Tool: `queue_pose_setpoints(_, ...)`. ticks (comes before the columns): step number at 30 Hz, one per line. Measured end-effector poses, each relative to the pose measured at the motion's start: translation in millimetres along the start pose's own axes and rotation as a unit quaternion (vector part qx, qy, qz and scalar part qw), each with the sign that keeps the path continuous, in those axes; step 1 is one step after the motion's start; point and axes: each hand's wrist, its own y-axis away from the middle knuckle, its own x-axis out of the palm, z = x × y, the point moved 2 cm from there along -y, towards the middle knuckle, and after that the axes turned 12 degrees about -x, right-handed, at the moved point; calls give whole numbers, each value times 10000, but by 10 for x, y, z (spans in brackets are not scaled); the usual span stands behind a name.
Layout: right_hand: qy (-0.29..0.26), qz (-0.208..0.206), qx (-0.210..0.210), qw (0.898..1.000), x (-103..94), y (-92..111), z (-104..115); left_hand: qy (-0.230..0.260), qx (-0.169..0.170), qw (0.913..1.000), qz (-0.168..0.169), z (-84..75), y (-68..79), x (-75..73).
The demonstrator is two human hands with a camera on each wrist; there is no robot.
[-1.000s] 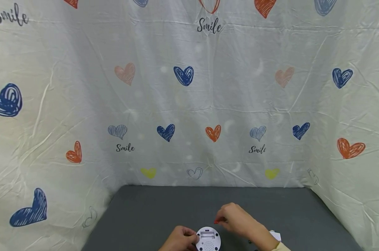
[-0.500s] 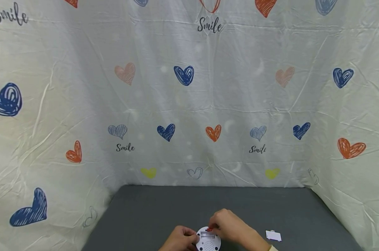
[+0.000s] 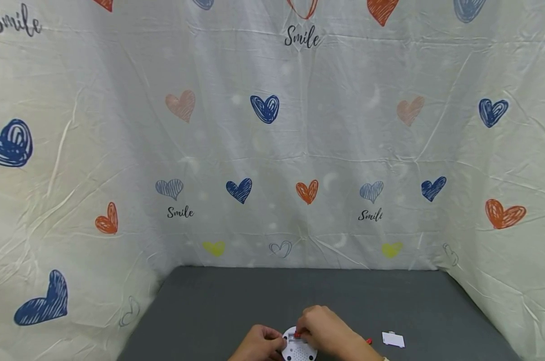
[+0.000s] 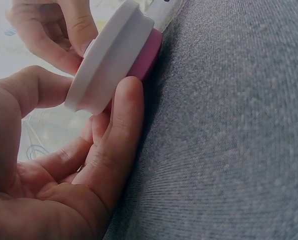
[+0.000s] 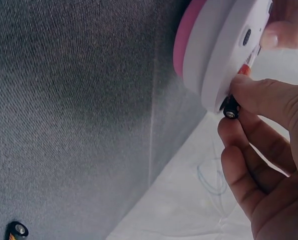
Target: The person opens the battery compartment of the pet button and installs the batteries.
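A round white device with a pink lower part lies at the bottom middle of the head view, its battery compartment facing up. My left hand grips its left edge, thumb on the upper rim and fingers below in the left wrist view. With thumb and fingers my right hand pinches a red-and-black battery at the compartment. Its black end sticks out past the device's rim in the right wrist view. Most of the compartment is hidden by my right hand in the head view.
A white battery cover lies on the dark grey table, right of my right hand. A second battery lies on the table; in the head view its red end shows beside my right forearm. A heart-patterned cloth hangs behind and at both sides.
My right hand has moved left and down, bringing the battery to the device's compartment. The battery cover and second battery have come out from behind the forearm. My left hand stays still.
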Motion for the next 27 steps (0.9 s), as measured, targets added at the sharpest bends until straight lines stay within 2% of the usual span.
queue_pose_setpoints(6,202,-58,-22,9998,61,6,-2,-46,-62,9997,246,23,-33,-22)
queue_pose_setpoints(8,241,-62,-37,9997,62,0,7,-44,-104,9996,260,70,-110,-41)
queue_pose_setpoints(10,246,-59,-37,9997,57,-9,20,86,-30,9996,280,226,-324,-80)
queue_pose_setpoints(13,277,-33,-13,9996,46,-22,43,144,6,9997,173,205,-291,-63)
queue_pose_setpoints(15,293,-12,23,9996,46,-29,51,157,83,9997,139,156,-213,-38)
queue_pose_setpoints(17,334,-5,30,9994,52,-33,56,63,93,9999,36,-4,9,16)
queue_pose_setpoints(27,317,-25,44,9995,80,-27,42,53,84,9999,27,-6,15,12)
